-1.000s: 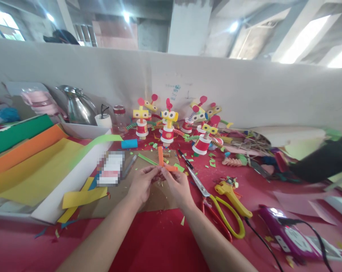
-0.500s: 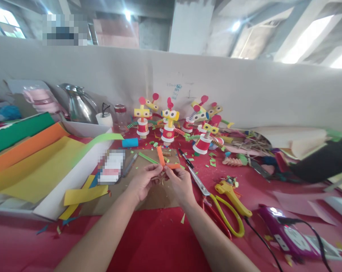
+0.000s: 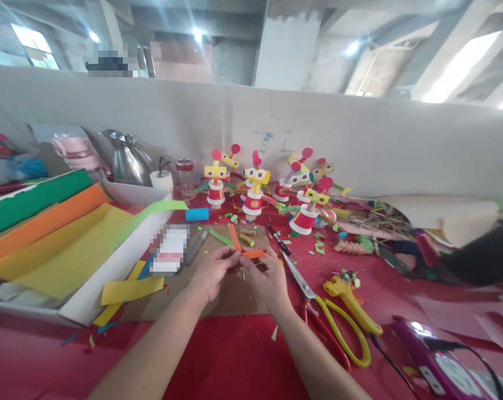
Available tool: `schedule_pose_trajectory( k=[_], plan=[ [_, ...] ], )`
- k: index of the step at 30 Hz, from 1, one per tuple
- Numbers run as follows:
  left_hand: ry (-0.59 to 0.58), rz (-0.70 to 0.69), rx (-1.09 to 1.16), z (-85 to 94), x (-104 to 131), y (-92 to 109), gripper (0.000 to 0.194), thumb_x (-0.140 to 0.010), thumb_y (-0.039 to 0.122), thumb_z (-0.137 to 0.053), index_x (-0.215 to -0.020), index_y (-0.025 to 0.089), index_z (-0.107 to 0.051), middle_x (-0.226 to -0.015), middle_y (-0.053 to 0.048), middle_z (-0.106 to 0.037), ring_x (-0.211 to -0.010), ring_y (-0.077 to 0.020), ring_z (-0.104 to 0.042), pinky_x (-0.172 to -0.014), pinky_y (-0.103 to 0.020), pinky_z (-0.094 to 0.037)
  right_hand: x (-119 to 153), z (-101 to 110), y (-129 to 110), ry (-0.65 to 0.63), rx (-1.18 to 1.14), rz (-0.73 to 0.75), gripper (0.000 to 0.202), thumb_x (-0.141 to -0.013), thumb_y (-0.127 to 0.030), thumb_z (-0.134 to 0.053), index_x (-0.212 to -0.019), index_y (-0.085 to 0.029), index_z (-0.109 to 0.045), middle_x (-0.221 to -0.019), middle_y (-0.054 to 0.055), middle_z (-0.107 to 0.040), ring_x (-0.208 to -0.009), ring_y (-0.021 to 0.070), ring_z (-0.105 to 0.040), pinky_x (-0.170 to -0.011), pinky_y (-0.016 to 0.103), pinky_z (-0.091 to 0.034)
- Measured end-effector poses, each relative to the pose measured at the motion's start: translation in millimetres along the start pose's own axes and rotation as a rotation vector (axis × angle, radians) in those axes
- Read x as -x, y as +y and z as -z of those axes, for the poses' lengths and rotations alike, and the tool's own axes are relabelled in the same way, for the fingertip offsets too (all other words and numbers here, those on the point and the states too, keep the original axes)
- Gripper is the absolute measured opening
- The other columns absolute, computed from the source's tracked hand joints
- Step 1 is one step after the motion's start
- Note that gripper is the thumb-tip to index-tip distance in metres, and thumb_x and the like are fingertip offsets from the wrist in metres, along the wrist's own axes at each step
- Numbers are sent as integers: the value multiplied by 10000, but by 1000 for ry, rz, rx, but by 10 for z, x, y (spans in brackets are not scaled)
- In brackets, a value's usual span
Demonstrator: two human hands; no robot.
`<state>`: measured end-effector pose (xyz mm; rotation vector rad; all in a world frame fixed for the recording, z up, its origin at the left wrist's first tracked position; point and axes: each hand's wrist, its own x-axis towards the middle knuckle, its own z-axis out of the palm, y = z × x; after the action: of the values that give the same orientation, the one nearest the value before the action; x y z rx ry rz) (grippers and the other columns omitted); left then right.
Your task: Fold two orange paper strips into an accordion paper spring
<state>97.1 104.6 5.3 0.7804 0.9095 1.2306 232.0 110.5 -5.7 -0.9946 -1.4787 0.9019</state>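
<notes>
White box (image 3: 116, 262) holds coloured sheets (image 3: 68, 250); left grip (image 3: 213, 272) pinches orange paper (image 3: 235, 239).

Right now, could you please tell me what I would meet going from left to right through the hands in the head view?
White box, left hand, orange paper strip, right hand, scissors, yellow glue gun, purple device.

I see narrow orange paper (image 3: 234, 238) pinched at its corner between the left hand (image 3: 209, 275) and right hand (image 3: 273, 281), forming an L: one leg points away, the other rightward. I cannot tell whether it is one folded strip or two.
</notes>
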Motion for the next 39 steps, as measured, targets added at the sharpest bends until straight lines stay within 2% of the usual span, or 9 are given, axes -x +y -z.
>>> schedule_pose_trajectory(
  k=[5,10,15,20,23,26,30,35,39],
  plan=[
    [-17,154,21,52,15,104,237,-538,252,-843,-690,129,-710,-649,-35,-633,-624,-113,-550,-656,-248,-416,-21,21,16,-78,143,151,136,-744,-261,-682,-871,-263,-732,-943,52,-569,-887,201,-570,-719,307,-487],
    [-111,266,77,148,7,118,198,-580,217,-825,-721,135,-713,-664,-41,-642,-635,-117,-570,-696,-273,-438,-26,48,16,-90,163,206,54,-745,-234,-676,-780,-249,-715,-945,38,-555,-885,191,-562,-778,316,-464],
    [-137,343,89,176,18,152,179,-591,210,-818,-702,144,-695,-640,-23,-599,-568,-87,-510,-554,-225,-376,-34,60,-4,-116,190,245,37,-757,-230,-673,-736,-231,-704,-941,44,-580,-895,196,-543,-796,313,-427],
    [-235,397,171,149,35,182,145,-621,157,-791,-677,113,-664,-665,-28,-574,-554,-64,-472,-494,-187,-325,-54,53,-40,-129,137,217,76,-763,-269,-666,-707,-231,-700,-881,38,-581,-861,198,-544,-790,317,-437],
    [-138,387,256,99,15,128,121,-671,142,-748,-656,112,-632,-628,-14,-541,-551,-69,-486,-491,-188,-347,-60,33,-17,-89,90,190,48,-765,-252,-661,-768,-230,-704,-909,40,-590,-867,190,-569,-791,307,-455],
    [25,435,314,46,-17,70,123,-755,157,-671,-655,120,-609,-565,9,-491,-499,-66,-469,-450,-183,-334,-58,27,23,-38,107,194,183,-727,-219,-703,-909,-234,-695,-973,45,-599,-904,191,-583,-792,298,-466],
    [166,442,304,2,-29,45,81,-782,147,-639,-708,121,-620,-563,9,-507,-472,-63,-471,-423,-181,-328,-41,51,53,-21,270,283,114,-740,-196,-700,-850,-228,-705,-961,54,-604,-914,200,-572,-819,317,-461],
    [193,419,295,-44,-3,39,91,-777,123,-637,-690,106,-616,-582,-2,-533,-486,-67,-491,-445,-190,-374,-11,62,72,-14,374,397,160,-833,-160,-578,-885,-234,-709,-909,58,-617,-864,197,-560,-787,331,-464],
    [147,352,297,-70,6,34,68,-765,97,-640,-698,97,-629,-608,-11,-561,-509,-71,-502,-467,-201,-410,-11,41,58,14,238,325,174,-815,-138,-586,-892,-236,-707,-923,51,-626,-854,185,-586,-754,300,-486]
  ],
)
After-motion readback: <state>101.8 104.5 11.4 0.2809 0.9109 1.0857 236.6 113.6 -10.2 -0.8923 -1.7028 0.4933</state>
